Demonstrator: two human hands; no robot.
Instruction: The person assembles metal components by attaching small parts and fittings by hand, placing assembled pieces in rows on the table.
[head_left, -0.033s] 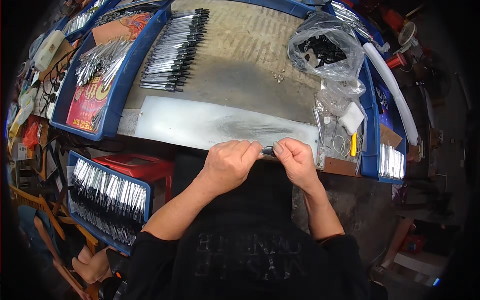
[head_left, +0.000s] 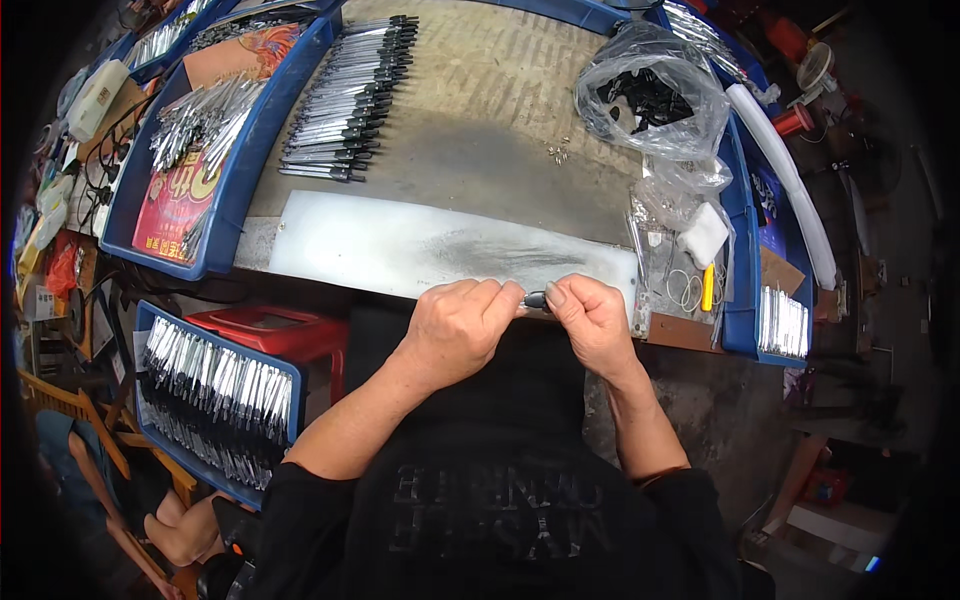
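Both my hands are at the front edge of the worktable, pinching one pen between them. Its black end shows in the gap between my fingertips, and my fists hide the rest. My left hand is closed around one side of it. With thumb and bent fingers, my right hand grips the other side. Just beyond them lies a white strip with dark smudges. A long row of clear pens with black ends lies on the table at the far left.
Blue trays of pen parts flank the table. At the back right sits a clear bag of black pieces. Tiny metal tips lie mid-table; a yellow-handled tool lies right. A red stool and a pen-filled tray stand lower left.
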